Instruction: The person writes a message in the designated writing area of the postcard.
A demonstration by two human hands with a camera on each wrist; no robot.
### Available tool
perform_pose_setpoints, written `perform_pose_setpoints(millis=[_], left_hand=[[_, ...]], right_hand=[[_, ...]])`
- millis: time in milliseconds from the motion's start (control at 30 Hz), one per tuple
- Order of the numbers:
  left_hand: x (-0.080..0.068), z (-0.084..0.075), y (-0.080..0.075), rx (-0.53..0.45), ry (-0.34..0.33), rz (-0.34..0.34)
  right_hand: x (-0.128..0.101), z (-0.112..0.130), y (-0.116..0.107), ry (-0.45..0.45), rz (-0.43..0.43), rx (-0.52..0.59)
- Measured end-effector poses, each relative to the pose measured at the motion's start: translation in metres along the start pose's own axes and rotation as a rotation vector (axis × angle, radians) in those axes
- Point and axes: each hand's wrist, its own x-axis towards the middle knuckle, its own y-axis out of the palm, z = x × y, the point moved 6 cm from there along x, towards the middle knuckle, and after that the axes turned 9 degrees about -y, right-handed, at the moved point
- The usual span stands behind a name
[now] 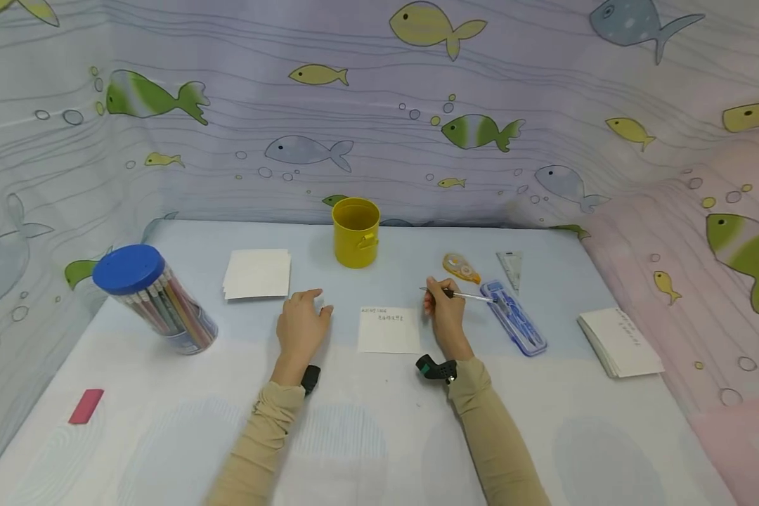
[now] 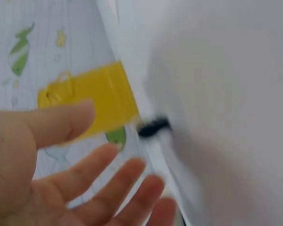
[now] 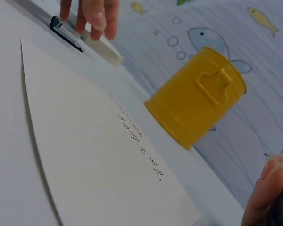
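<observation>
Beside the note card [image 1: 388,329] with illegibly small writing, the right hand [image 1: 444,314] pinches a pen [image 1: 458,294], while the left hand [image 1: 301,325] rests spread.

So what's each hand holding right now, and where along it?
The right hand pinches a pen near its left end. The left hand holds nothing, resting open on the table.
</observation>
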Motion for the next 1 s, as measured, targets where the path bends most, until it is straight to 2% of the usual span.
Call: perform_pose_setpoints(millis=[100,200,367,567,667,800,1000], left_hand=[[0.007,0.011,-0.001,0.018,-0.050,0.102],[0.009,0.018,-0.002,0.052,-0.060,0.167],[0.008,0.022,-0.011,0.125,-0.055,0.184],[0.008,0.021,-0.005,0.143,-0.038,0.209],[0.013,0.015,-0.001,0.110,-0.027,0.222],[0.026,-0.001,0.004,0.018,0.030,0.272],[0.035,-0.020,0.020,-0.218,0.112,0.370]], right_hand=[[0.002,0.000,-0.002,-0.016,-0.010,-0.006],[0.002,0.001,-0.003,0.001,-0.014,0.004],[0.001,0.002,0.004,0.043,0.022,0.115],[-0.002,0.003,0.005,0.094,0.060,0.188],[-0.001,0.004,0.005,0.123,0.083,0.169],[0.001,0.003,0.004,0.143,0.083,0.133],[0.002,0.003,0.009,0.176,0.092,0.129]])
